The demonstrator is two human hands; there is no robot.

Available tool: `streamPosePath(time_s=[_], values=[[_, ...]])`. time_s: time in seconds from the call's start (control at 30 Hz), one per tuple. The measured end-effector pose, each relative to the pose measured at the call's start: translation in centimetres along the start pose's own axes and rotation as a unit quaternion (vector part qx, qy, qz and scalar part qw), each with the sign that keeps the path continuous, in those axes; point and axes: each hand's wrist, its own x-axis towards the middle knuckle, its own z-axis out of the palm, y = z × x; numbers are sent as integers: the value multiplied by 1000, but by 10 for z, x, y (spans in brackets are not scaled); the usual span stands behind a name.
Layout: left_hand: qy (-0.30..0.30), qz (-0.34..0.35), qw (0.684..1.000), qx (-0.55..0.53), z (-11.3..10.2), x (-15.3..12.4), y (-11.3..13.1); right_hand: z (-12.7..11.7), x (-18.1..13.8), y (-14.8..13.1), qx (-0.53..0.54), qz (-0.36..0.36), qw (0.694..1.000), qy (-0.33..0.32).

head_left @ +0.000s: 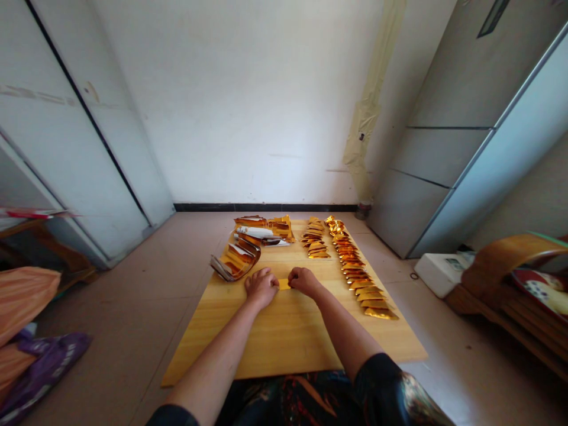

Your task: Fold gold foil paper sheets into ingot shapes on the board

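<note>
A small piece of gold foil paper (284, 284) lies on the wooden board (288, 337) between my two hands. My left hand (261, 286) presses on its left end with curled fingers. My right hand (302, 279) pinches its right end, fingers closed. Just beyond my left hand sits a loose stack of unfolded gold foil sheets (237, 260). A long row of folded gold pieces (357, 272) runs down the board's right side, and a shorter row of folded pieces (314, 238) lies behind my right hand.
The board lies on a tiled floor. A grey cabinet (444, 165) stands at the right, a white door (66, 148) at the left. A wooden chair (510, 278) and white box (441, 273) sit right; orange and purple bags (31, 337) lie left.
</note>
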Motion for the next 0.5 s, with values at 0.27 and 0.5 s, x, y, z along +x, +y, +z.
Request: streamPosePath(time_s=[0.27,0.5], values=[[-21,13,1000,-11,-6,-2,-4,-1,0,-1,-21,-10,1000,2],[-36,24,999,-13,-6,-2,-9,-2,-1,-3,-32,-4,999,-1]])
